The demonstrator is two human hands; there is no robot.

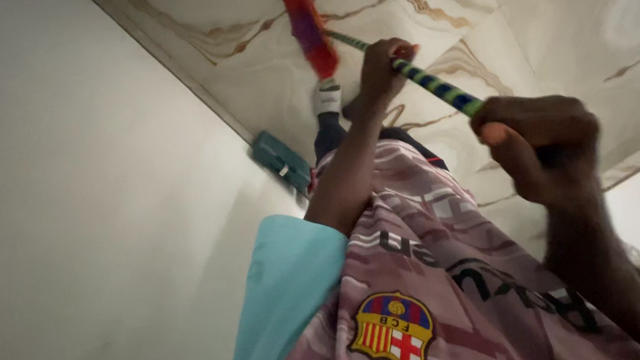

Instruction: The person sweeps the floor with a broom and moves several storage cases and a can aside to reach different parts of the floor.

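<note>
A person looks steeply down their own body at a marbled cream floor (566, 4) with brown veins, seen beside a plain pale wall (42, 207). Both hands hold a broom (368, 48). Its long axis runs diagonally across the view, from the lower right up to the upper left, with the head pointing away from the body — toward the floor near the wall.

The right hand (541, 145) has its grip wrapped tight around the near end of the handle, fingers curled shut. The left hand (381, 67) is closed around the handle further along, so the bristles lie just beyond that grip.

The handle is thin and banded in green and dark blue. The bristle head (308, 26) is a blurred tuft of red and purple (its contact with the floor cannot be told).

Below the hands — a foot in a white sock (327, 99), a pink patterned shirt (441, 298) with a crest and a turquoise sleeve (287, 296).
</note>
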